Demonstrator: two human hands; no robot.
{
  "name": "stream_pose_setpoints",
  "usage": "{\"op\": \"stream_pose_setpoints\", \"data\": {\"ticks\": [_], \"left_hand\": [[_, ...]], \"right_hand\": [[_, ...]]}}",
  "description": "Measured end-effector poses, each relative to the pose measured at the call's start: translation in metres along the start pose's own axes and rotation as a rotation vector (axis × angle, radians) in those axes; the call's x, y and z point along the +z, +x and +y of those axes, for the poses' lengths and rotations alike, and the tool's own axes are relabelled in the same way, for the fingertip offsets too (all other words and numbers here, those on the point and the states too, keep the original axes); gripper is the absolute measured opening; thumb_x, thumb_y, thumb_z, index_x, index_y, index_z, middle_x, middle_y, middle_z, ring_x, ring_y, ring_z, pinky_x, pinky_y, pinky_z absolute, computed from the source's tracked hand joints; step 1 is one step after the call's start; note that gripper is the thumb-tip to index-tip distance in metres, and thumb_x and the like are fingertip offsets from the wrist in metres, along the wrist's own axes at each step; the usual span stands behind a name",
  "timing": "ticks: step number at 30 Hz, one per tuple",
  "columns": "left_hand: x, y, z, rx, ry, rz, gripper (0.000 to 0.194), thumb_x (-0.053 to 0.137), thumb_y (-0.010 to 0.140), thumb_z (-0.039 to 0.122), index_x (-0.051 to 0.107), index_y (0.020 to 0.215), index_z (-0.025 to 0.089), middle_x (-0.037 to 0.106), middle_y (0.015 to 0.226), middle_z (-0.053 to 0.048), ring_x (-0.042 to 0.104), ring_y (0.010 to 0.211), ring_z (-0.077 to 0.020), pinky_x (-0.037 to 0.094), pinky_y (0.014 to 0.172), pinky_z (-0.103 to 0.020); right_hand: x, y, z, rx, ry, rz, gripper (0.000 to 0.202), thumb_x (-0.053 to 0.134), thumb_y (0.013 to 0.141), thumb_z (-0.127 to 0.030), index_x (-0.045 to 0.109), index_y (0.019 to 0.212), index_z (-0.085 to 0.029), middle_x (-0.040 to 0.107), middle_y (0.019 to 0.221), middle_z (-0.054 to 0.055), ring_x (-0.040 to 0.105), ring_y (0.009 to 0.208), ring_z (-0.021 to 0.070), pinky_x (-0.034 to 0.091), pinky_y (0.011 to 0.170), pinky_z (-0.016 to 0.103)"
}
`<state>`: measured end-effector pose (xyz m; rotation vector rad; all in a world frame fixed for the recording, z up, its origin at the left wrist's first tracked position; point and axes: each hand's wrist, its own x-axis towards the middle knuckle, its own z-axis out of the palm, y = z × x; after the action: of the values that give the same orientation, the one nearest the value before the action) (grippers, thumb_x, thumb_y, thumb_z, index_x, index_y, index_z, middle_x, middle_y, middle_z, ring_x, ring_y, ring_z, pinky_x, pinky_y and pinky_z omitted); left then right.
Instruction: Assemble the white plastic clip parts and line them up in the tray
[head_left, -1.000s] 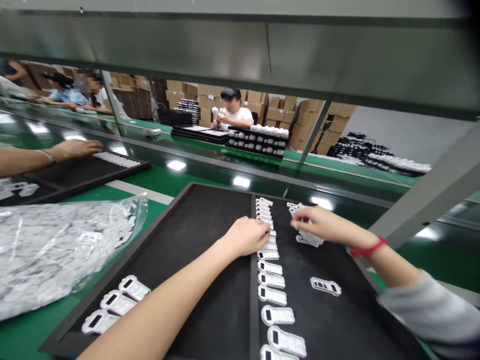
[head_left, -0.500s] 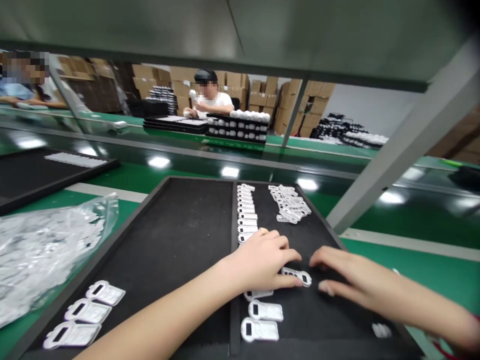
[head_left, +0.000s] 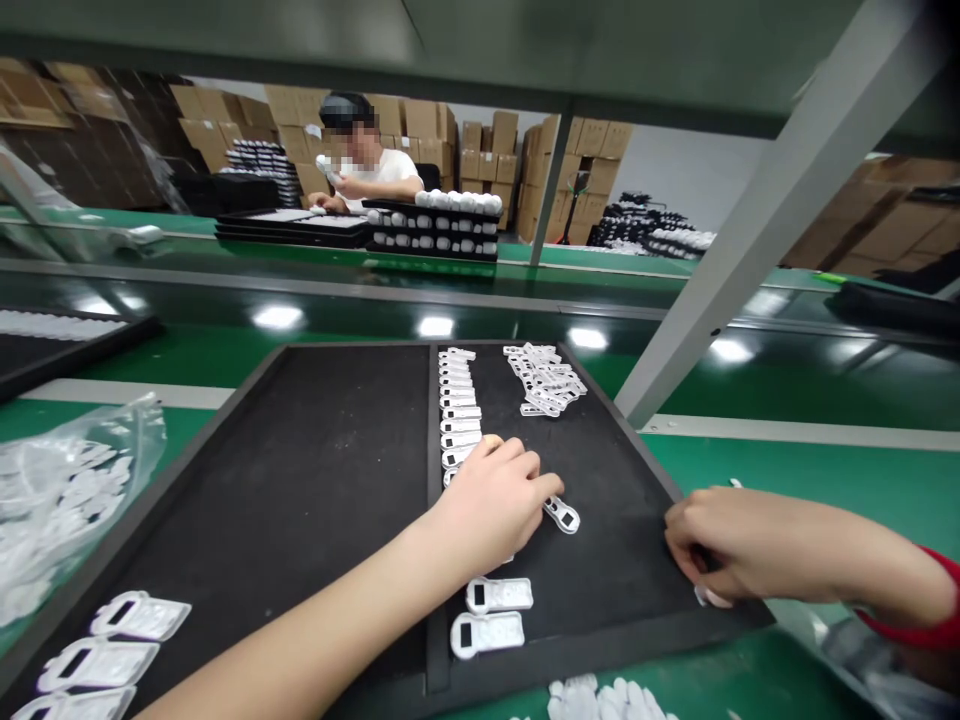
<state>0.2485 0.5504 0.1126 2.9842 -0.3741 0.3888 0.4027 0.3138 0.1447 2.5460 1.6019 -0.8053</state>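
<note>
My left hand (head_left: 499,500) is closed over the right compartment of the black tray (head_left: 352,450), gripping a white plate with a dark square window (head_left: 562,515) that sticks out past its fingertips. At the tray's right edge, my right hand (head_left: 709,550) is pinched on a small white piece (head_left: 702,596). A column of white plates (head_left: 459,412) runs along the divider and partly under my left hand. Two more plates (head_left: 489,633) lie nearer me. A loose heap of white plates (head_left: 547,380) sits at the back right of the tray.
Three white plates (head_left: 97,664) lie at the tray's near left. A clear bag of white parts (head_left: 67,500) rests on the left, small white pieces (head_left: 607,700) at the front edge. A slanted metal post (head_left: 757,230) stands right. Across the line sits a person (head_left: 371,160).
My right hand has moved right and down to the tray's edge and closed on a small white piece. My left hand's fingers have closed on the plate. The view has shifted right.
</note>
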Motion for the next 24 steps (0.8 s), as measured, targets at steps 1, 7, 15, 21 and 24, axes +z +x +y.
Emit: {"op": "stream_pose_setpoints", "data": {"ticks": [1, 7, 15, 21, 24], "left_hand": [[0.0, 0.0, 0.002, 0.009, 0.001, 0.003, 0.024, 0.049, 0.094, 0.023, 0.063, 0.115, 0.024, 0.062, 0.086, -0.003, 0.052, 0.087, -0.0202, 0.035, 0.08, -0.036], [0.003, -0.001, 0.015, 0.052, 0.037, -0.036, 0.031, 0.052, 0.093, 0.049, 0.064, 0.113, 0.029, 0.063, 0.088, -0.005, 0.053, 0.091, -0.0235, 0.033, 0.09, -0.045], [-0.001, -0.004, 0.001, 0.027, 0.078, -0.059, 0.026, 0.063, 0.088, 0.039, 0.06, 0.107, 0.022, 0.063, 0.1, -0.005, 0.055, 0.097, -0.023, 0.036, 0.091, -0.041], [0.0, -0.002, -0.004, -0.063, 0.044, -0.08, 0.034, 0.065, 0.088, 0.04, 0.058, 0.112, 0.018, 0.065, 0.098, -0.005, 0.058, 0.096, -0.0232, 0.037, 0.091, -0.041], [0.003, 0.0, -0.006, -0.079, 0.022, -0.09, 0.027, 0.063, 0.089, 0.038, 0.061, 0.107, 0.018, 0.065, 0.099, -0.005, 0.058, 0.096, -0.0227, 0.037, 0.089, -0.04]], "right_hand": [[-0.002, -0.001, -0.002, 0.005, 0.006, -0.086, 0.021, 0.054, 0.062, -0.009, 0.065, 0.061, -0.027, 0.069, 0.07, -0.002, 0.063, 0.071, 0.0193, 0.039, 0.055, 0.026], [-0.016, 0.002, -0.014, -0.05, 0.128, -0.115, 0.013, 0.053, 0.082, -0.022, 0.063, 0.075, -0.027, 0.066, 0.078, 0.001, 0.061, 0.077, 0.0206, 0.04, 0.059, 0.027], [-0.003, 0.04, -0.013, -0.15, 0.174, 0.192, 0.017, 0.045, 0.093, -0.032, 0.06, 0.097, -0.026, 0.065, 0.091, 0.002, 0.059, 0.076, 0.0185, 0.044, 0.068, 0.03], [0.0, 0.04, -0.004, -0.138, 0.197, 0.146, 0.019, 0.052, 0.09, -0.031, 0.059, 0.106, -0.027, 0.063, 0.102, 0.003, 0.06, 0.083, 0.0184, 0.047, 0.072, 0.03], [-0.003, 0.039, -0.003, -0.156, 0.18, 0.126, 0.015, 0.05, 0.091, -0.032, 0.061, 0.099, -0.026, 0.064, 0.098, 0.003, 0.059, 0.082, 0.0189, 0.046, 0.071, 0.03]]}}
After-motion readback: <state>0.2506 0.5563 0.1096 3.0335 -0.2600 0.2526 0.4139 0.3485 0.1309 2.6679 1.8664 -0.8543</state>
